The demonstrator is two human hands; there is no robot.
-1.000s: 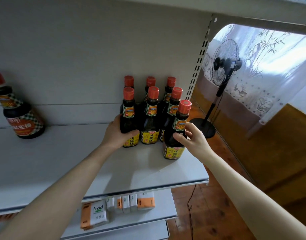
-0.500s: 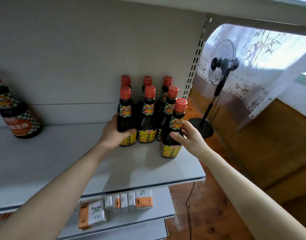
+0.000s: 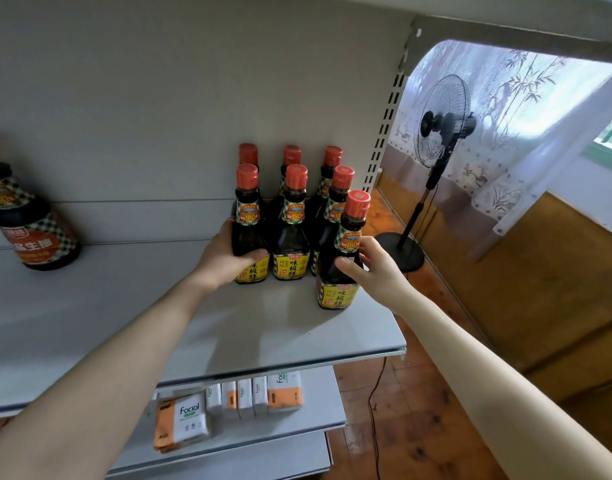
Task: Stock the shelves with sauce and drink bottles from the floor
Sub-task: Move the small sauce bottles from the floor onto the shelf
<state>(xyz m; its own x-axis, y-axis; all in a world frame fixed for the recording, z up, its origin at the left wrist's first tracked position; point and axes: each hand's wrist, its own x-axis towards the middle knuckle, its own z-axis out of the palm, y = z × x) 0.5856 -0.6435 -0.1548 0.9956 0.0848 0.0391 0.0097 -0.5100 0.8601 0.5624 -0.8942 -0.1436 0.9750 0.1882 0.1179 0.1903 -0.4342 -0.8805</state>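
Now both hands hold sauce bottles at the right end of the grey shelf (image 3: 124, 306).

Seven small red-capped sauce bottles stand upright on the shelf's right end, near its slotted upright: three at the back, three before them, one alone nearest the shelf's front edge. The left hand (image 3: 224, 259) is curled round the body of the left bottle (image 3: 249, 230) of the second row, thumb across its yellow label. The right hand (image 3: 373, 271) grips the front bottle (image 3: 342, 268), fingers wrapped about its shoulder. At the shelf's far left stands a larger bottle (image 3: 30, 230). Below the shelf, tissue packs (image 3: 228, 403) lie on a lower board. Beyond the shelf's right end a standing fan (image 3: 439, 123) rests on the floor.
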